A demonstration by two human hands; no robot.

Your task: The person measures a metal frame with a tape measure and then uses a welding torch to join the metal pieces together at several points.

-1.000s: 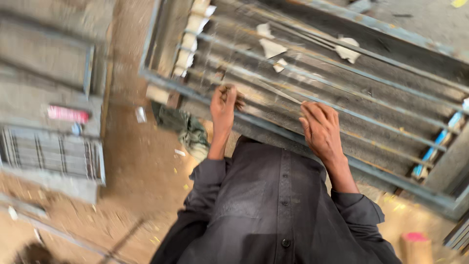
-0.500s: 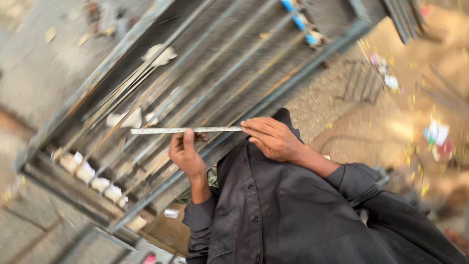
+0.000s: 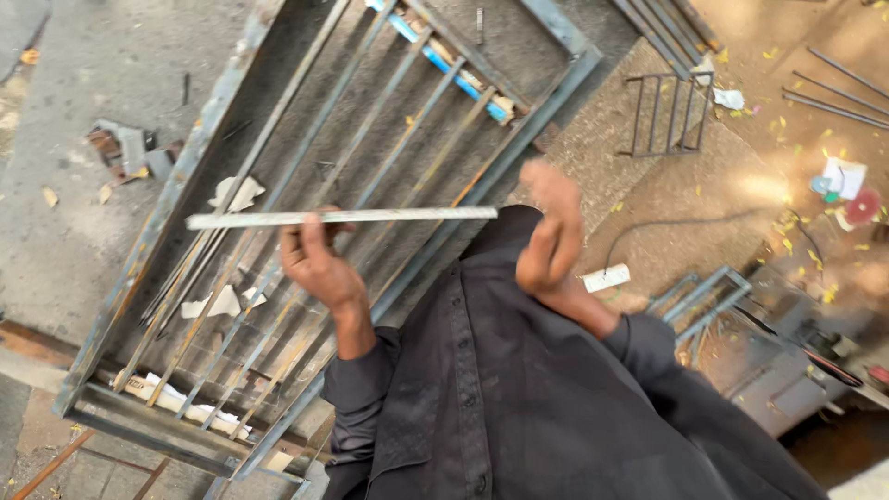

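Left hand (image 3: 315, 264) closed around flat metal strip (image 3: 341, 218), held level above barred steel frame (image 3: 167, 213), spanning several bars. Right hand (image 3: 551, 231) raised beyond frame's outer edge, blurred; grip indeterminate, apparently empty.

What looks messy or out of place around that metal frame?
Torn pale scraps lie among the bars of the barred metal frame. Broken bits of debris sit on the concrete beside it. The left hand holds a flat metal strip; the right hand is blurred.

Right hand (image 3: 551, 231) motion-blurred
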